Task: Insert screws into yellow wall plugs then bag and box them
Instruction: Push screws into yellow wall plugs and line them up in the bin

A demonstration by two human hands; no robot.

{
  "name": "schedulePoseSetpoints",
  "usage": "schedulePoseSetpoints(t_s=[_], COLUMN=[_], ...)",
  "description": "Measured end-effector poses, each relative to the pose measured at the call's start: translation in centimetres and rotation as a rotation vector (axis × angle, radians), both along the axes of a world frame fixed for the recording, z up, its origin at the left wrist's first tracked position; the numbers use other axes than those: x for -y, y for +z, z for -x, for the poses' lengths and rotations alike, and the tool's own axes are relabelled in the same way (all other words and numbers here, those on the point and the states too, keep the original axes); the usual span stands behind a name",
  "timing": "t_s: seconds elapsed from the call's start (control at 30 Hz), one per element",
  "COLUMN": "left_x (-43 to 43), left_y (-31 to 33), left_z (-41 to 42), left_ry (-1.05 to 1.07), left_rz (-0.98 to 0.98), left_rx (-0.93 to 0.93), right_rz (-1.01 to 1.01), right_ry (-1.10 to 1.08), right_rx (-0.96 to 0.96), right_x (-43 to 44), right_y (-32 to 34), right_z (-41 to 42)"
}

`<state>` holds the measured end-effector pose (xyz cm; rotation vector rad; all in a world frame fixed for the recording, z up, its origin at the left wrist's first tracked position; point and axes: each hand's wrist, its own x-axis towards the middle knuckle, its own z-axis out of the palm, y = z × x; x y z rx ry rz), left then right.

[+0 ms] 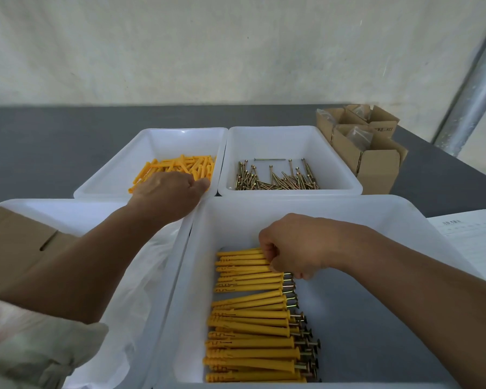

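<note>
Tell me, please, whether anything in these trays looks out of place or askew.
Nothing is spilled or damaged. One screw lies alone and crosswise behind the heap in the screw tray, and the assembled plugs in the near tray fan slightly mid-row rather than lying parallel.

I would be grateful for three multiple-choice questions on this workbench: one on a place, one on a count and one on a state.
1. Where do the loose screws lie?
A) in the far right bin
B) in the near left bin
C) on the paper

2. How many white bins are there?
A) two
B) four
C) six

3. The yellow plugs in the near right bin are:
A) bagged
B) empty
C) fitted with screws

Answers:
1 A: the screws lie heaped on that bin's floor.
2 B: two bins stand far and two near.
3 C: screw heads stick out of the plugs' right ends.
</note>
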<state>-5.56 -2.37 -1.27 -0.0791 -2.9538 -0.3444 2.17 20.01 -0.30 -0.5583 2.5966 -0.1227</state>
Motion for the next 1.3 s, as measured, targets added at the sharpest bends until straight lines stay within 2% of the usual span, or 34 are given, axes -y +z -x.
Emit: schedulePoseSetpoints(t_s=[0.17,0.27,0.37,0.5,0.57,0.8,1.17,1.3], left_x=[0.0,0.1,0.3,0.4,0.4,0.3,0.3,0.4], left_y=[-0.2,-0.3,-0.5,-0.7,-0.8,-0.9,-1.0,-1.1], left_z=[0.3,0.5,0.8,0.9,1.0,1.2,1.5,1.7], left_ry=[-0.012,-0.028,-0.026,-0.046,-0.050,-0.060,-0.081,-0.068], left_rz=[0.082,0.115,0.120,0.140,0.148,0.205,0.201,0.185], left_rx=[0.065,0.085,0.113,0.110,0.101,0.062,0.069,0.055], right_rz=[0.034,0.092,0.244,0.549,0.592,0.427,0.002,-0.023], right_ry=[-0.005,0.001,-0.016,-0.186,-0.272,-0.414,-0.054,-0.007], right_rx=[-0.006,-0.077,-0.261,-0.438,-0.511,-0.455,-0.154,-0.129], right_x=[-0.2,-0.5,-0.8,-1.4,-1.9,-1.7,2.0,1.8], right_y=[0.2,0.7,1.5,2.2,2.3,2.0,1.4,1.5], right_z=[0.2,0.4,0.8,2.1,3.4,9.0,12.8,13.4])
